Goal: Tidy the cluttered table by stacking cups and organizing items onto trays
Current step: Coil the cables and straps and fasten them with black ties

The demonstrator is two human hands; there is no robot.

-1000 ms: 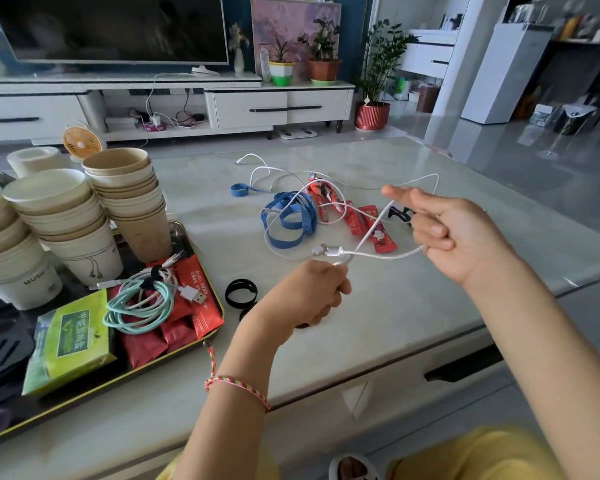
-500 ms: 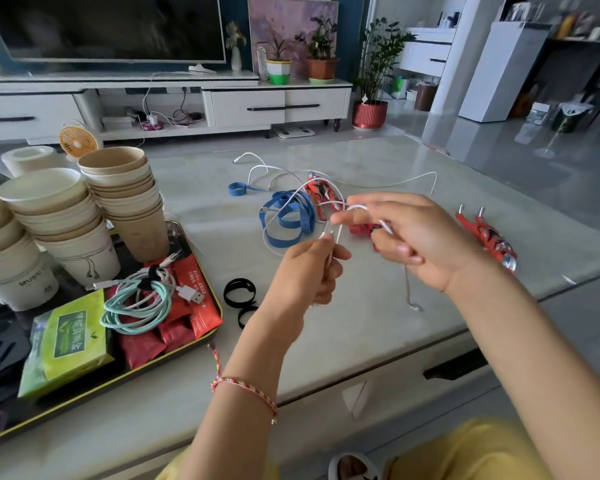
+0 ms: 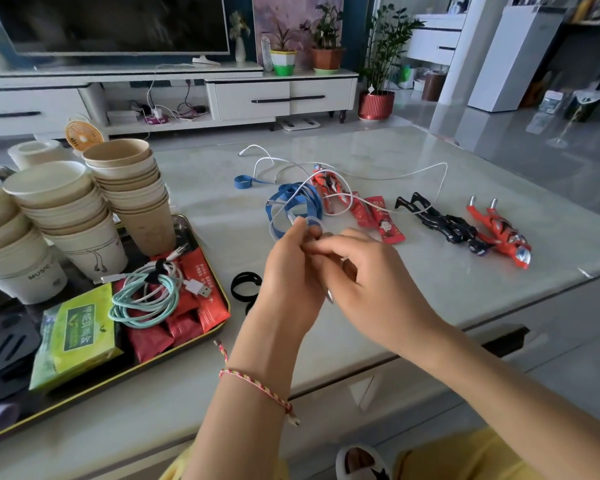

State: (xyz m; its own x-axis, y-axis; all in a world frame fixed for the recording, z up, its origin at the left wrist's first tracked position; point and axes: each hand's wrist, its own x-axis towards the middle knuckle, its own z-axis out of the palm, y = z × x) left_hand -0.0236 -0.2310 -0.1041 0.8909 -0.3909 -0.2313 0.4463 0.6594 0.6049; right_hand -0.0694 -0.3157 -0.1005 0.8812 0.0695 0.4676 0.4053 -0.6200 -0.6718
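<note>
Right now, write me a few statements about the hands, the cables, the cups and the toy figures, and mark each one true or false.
1. The left hand and the right hand both hold the white cable above the table. True.
2. The teal cable coil lies on the bare table. False: it lies on red sachets in the tray.
3. The black toy figure lies beside a red toy figure. True.
4. The paper cups are scattered singly across the table. False: they stand nested in stacks at the tray.
</note>
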